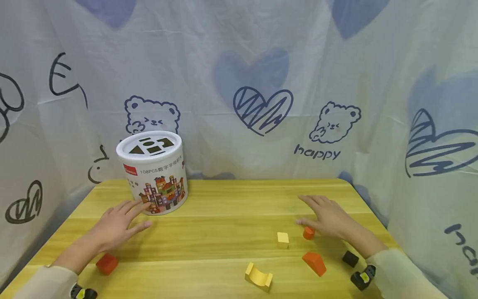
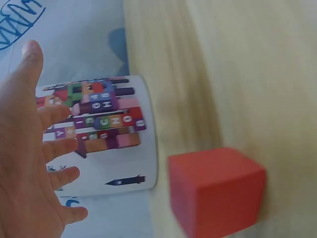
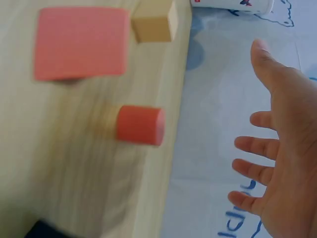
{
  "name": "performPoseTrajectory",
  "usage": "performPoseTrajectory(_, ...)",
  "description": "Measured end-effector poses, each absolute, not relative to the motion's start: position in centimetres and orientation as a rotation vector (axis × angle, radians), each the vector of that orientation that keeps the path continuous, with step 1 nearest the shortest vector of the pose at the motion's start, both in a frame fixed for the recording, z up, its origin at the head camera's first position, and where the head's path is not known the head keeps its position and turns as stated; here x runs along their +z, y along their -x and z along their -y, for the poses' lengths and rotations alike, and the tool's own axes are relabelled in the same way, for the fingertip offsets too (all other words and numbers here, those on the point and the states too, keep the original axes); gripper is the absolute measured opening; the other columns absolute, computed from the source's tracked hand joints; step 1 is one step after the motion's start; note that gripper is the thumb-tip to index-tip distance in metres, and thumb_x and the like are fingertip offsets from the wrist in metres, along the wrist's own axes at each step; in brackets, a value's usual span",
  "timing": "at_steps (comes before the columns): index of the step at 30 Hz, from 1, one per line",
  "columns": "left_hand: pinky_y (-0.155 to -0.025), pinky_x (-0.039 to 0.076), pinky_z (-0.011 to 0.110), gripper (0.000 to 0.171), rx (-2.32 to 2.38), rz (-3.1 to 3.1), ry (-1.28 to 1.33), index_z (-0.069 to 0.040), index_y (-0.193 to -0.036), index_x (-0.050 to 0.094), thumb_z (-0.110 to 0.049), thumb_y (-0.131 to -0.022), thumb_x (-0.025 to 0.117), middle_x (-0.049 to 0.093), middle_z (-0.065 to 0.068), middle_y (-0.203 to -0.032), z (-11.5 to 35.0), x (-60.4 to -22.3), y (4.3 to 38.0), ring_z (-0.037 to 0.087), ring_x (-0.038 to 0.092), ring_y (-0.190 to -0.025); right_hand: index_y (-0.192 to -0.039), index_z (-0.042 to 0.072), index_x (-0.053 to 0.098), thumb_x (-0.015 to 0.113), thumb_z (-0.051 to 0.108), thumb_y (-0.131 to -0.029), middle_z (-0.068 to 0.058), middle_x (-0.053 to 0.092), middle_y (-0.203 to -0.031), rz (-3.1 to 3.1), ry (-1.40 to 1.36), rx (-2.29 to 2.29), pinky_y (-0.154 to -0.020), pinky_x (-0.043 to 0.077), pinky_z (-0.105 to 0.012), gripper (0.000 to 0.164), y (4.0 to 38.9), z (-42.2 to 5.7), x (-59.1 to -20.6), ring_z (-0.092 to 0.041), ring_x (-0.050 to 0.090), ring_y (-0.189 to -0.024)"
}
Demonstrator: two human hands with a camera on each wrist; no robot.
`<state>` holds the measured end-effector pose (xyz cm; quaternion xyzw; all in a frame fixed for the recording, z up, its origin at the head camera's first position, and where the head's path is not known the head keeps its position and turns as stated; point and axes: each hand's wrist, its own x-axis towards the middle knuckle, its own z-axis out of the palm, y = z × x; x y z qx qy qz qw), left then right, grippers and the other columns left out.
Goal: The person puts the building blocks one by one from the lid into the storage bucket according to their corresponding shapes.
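Note:
My left hand point(image 1: 118, 224) is spread over the left of the table, its fingertips overlapping the front of a white block bucket point(image 1: 154, 178) in the head view. Below that wrist lies a red cube point(image 1: 107, 264), large in the left wrist view point(image 2: 218, 193). On the right, my right hand point(image 1: 328, 216) hovers with fingers extended and nothing in them. A small red cylinder point(image 1: 308, 233) lies just under its thumb side. Nearby are a pale yellow cube point(image 1: 283, 240), an orange-red block with slanted ends point(image 1: 315, 263) and a black block point(image 1: 350, 258).
A yellow arch-shaped block point(image 1: 258, 277) lies near the front middle of the wooden table point(image 1: 224, 232). The bucket's lid point(image 1: 149, 145) has several shaped holes. Behind the table and along both sides hangs a pale curtain point(image 1: 209, 83) printed with hearts and bears.

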<state>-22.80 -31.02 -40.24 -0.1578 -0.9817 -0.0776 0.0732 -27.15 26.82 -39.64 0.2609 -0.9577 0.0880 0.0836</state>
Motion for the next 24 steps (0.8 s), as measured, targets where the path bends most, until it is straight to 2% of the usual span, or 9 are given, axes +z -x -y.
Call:
performPoseTrajectory(7, -0.102, 0.027, 0.073, 0.068, -0.253, 2.916, 0.457, -0.007, -0.147, 0.044, -0.055, -0.098, 0.048, 0.039, 0.026, -0.147, 31.7, -37.8, 23.0, 0.052, 0.034, -0.130, -0.147, 0.012, 0.044, 0.052, 0.069, -0.088, -0.015, 0.049, -0.142, 2.802, -0.828, 0.322, -0.106, 0.036, -0.059, 0.082, 28.6, -23.6, -38.1, -0.039, 0.044, -0.129)
performPoseTrajectory(18, -0.102, 0.024, 0.074, 0.067, -0.386, 2.843, 0.395, 0.003, -0.141, 0.045, -0.050, -0.100, 0.048, 0.036, 0.032, -0.145, 33.0, -34.3, 23.6, 0.055, 0.030, -0.131, -0.150, 0.018, 0.040, 0.044, 0.075, -0.088, -0.011, 0.045, -0.147, 2.782, -0.928, 0.387, -0.110, 0.035, -0.054, 0.085, 30.9, -17.7, -35.8, -0.034, 0.040, -0.134)
performPoseTrajectory(24, -0.100, 0.027, 0.075, 0.067, -0.426, 2.740, 0.334, 0.001, -0.143, 0.042, -0.050, -0.100, 0.050, 0.038, 0.031, -0.143, 33.3, -32.3, 24.6, 0.055, 0.032, -0.128, -0.151, 0.020, 0.037, 0.042, 0.075, -0.088, -0.010, 0.043, -0.149, 2.749, -1.020, 0.430, -0.111, 0.033, -0.052, 0.084, 32.1, -14.4, -34.6, -0.033, 0.039, -0.135)
